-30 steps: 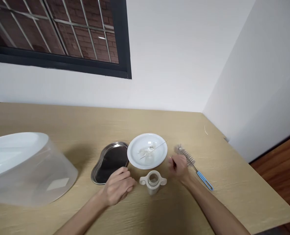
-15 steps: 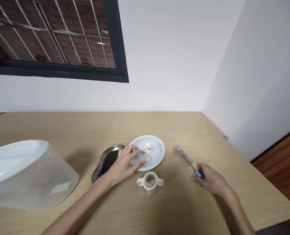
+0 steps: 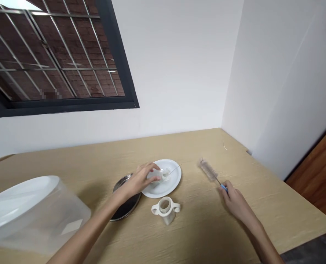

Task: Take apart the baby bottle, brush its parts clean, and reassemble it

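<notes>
My left hand [image 3: 143,178] is over the left part of a white plate [image 3: 157,193]. Its thumb and index finger curve around a small see-through piece [image 3: 161,173], partly hidden by the fingertips. On the plate lies a small clear ring-like part [image 3: 167,173], with a thin wire-like stick [image 3: 175,169] slanting out past the rim. My right hand [image 3: 232,198] is closed around the blue handle of a bottle brush [image 3: 209,170], its pale bristles pointing up and left, blurred. Between the hands, nearer me, an open-topped baby bottle with two side handles [image 3: 167,216] stands upright.
A dark-bottomed metal tray [image 3: 121,214] lies partly beneath my left forearm. At the left stands a large translucent tub with a white top [image 3: 41,220]. A thin white strip [image 3: 225,146] lies near the back right corner of the wooden table [image 3: 201,223]. Walls and a barred window rise behind.
The view has tilted up and turned slightly. My left fingers have drawn in around the see-through piece on the plate. My right hand still grips the brush, slightly shifted.
</notes>
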`<action>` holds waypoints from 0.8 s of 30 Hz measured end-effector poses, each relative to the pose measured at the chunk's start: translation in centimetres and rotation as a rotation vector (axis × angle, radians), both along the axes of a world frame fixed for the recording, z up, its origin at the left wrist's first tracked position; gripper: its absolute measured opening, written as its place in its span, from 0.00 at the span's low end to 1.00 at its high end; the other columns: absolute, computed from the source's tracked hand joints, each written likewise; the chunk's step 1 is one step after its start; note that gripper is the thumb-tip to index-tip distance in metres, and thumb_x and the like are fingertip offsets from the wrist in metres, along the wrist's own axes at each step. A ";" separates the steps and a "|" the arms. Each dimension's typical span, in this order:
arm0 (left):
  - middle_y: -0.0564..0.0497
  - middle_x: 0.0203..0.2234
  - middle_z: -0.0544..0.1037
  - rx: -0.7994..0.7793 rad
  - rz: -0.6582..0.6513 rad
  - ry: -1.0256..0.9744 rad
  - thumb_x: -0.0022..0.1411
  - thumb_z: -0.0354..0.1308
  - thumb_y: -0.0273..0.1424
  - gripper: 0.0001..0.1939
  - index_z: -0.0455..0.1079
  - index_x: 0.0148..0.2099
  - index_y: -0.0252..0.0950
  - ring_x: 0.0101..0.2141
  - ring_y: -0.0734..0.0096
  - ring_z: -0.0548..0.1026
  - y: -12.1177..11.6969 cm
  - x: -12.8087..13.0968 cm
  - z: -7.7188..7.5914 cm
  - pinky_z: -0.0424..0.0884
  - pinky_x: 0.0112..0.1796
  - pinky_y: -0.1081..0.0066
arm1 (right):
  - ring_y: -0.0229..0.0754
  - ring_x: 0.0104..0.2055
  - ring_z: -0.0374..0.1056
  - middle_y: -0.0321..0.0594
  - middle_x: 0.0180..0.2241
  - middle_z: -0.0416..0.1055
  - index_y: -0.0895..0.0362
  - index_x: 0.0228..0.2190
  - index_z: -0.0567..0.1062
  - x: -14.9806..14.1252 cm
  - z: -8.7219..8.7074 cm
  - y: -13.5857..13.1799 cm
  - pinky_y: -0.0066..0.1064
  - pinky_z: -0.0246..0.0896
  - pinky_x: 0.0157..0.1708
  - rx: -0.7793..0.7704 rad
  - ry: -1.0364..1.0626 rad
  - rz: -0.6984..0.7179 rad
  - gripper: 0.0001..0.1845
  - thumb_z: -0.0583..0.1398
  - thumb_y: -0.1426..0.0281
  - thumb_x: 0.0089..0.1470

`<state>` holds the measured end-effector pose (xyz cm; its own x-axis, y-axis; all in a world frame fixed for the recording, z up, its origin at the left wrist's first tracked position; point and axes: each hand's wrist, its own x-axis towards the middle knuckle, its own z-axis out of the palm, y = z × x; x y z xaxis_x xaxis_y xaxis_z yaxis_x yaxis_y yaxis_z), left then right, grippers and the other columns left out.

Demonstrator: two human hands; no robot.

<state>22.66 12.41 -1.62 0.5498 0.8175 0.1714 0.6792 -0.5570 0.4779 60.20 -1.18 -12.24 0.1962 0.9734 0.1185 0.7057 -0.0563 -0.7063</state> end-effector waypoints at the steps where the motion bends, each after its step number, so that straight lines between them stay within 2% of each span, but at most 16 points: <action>1: 0.42 0.49 0.77 -0.038 0.025 -0.118 0.64 0.57 0.46 0.18 0.69 0.49 0.39 0.49 0.53 0.74 -0.5 -0.5 0.5 0.69 0.50 0.56 | 0.47 0.31 0.67 0.39 0.27 0.70 0.55 0.38 0.66 0.0 0.2 0.0 0.32 0.55 0.32 0.045 0.036 -0.026 0.21 0.45 0.52 0.66; 4: 0.40 0.52 0.76 -0.211 0.054 -0.530 0.64 0.58 0.48 0.19 0.62 0.45 0.39 0.49 0.56 0.76 -2.4 -2.4 1.0 0.73 0.47 0.58 | 0.46 0.31 0.66 0.39 0.26 0.68 0.56 0.35 0.72 -0.6 1.1 0.1 0.32 0.56 0.33 0.113 0.130 -0.074 0.29 0.45 0.47 0.65; 7: 0.39 0.52 0.77 -0.332 0.091 -0.811 0.60 0.64 0.47 0.23 0.61 0.47 0.38 0.48 0.57 0.78 -4.1 -4.3 -0.1 0.75 0.47 0.57 | 0.43 0.28 0.62 0.37 0.23 0.63 0.56 0.29 0.71 -2.4 2.6 0.6 0.31 0.55 0.30 0.125 0.183 0.008 0.30 0.46 0.45 0.64; 10: 0.38 0.57 0.74 -0.410 0.146 -0.966 0.56 0.69 0.45 0.30 0.62 0.53 0.38 0.51 0.54 0.77 -4.9 -5.7 -1.9 0.75 0.52 0.55 | 0.40 0.28 0.61 0.34 0.26 0.64 0.54 0.32 0.66 -5.3 4.5 1.8 0.29 0.55 0.29 0.166 0.267 0.213 0.23 0.51 0.47 0.63; 12: 0.37 0.60 0.71 -0.404 0.192 -1.018 0.53 0.71 0.44 0.33 0.64 0.55 0.37 0.53 0.52 0.77 -4.9 -6.3 -3.1 0.74 0.53 0.56 | 0.38 0.26 0.59 0.32 0.25 0.64 0.54 0.35 0.64 -7.6 6.1 2.9 0.27 0.54 0.26 0.130 0.327 0.328 0.22 0.54 0.47 0.62; 14: 0.37 0.59 0.72 -0.358 0.249 -1.054 0.51 0.72 0.44 0.34 0.68 0.55 0.35 0.52 0.51 0.77 -4.7 -6.6 -4.1 0.75 0.53 0.57 | 0.38 0.25 0.58 0.31 0.23 0.63 0.55 0.36 0.66 -9.8 7.8 3.9 0.27 0.53 0.25 0.100 0.325 0.422 0.22 0.54 0.47 0.62; 17: 0.38 0.55 0.76 -0.303 0.293 -1.113 0.50 0.72 0.46 0.34 0.70 0.54 0.34 0.51 0.50 0.78 -4.4 -6.5 -5.2 0.76 0.51 0.58 | 0.39 0.29 0.62 0.36 0.26 0.66 0.57 0.34 0.72 -13.0 9.4 4.9 0.27 0.55 0.28 0.178 0.228 0.499 0.25 0.51 0.49 0.65; 20: 0.40 0.50 0.79 -0.264 0.320 -1.136 0.49 0.71 0.49 0.32 0.73 0.51 0.35 0.48 0.51 0.80 -4.4 -6.4 -5.6 0.78 0.48 0.59 | 0.40 0.30 0.65 0.37 0.27 0.70 0.57 0.38 0.74 -15.5 8.8 5.2 0.28 0.54 0.30 0.286 0.048 0.514 0.25 0.45 0.54 0.69; 24: 0.42 0.40 0.83 -0.198 0.358 -1.149 0.50 0.68 0.53 0.31 0.74 0.48 0.35 0.41 0.52 0.83 -4.9 -6.4 -5.4 0.79 0.46 0.59 | 0.39 0.23 0.65 0.38 0.25 0.72 0.56 0.38 0.72 -16.6 6.6 5.8 0.30 0.44 0.25 0.533 -0.390 0.514 0.23 0.42 0.61 0.72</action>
<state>16.22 7.49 -7.04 -0.1017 0.9590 0.2646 -0.0948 -0.2741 0.9570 43.58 4.62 -5.65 -0.4072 0.7245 0.5561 0.7514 0.6119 -0.2469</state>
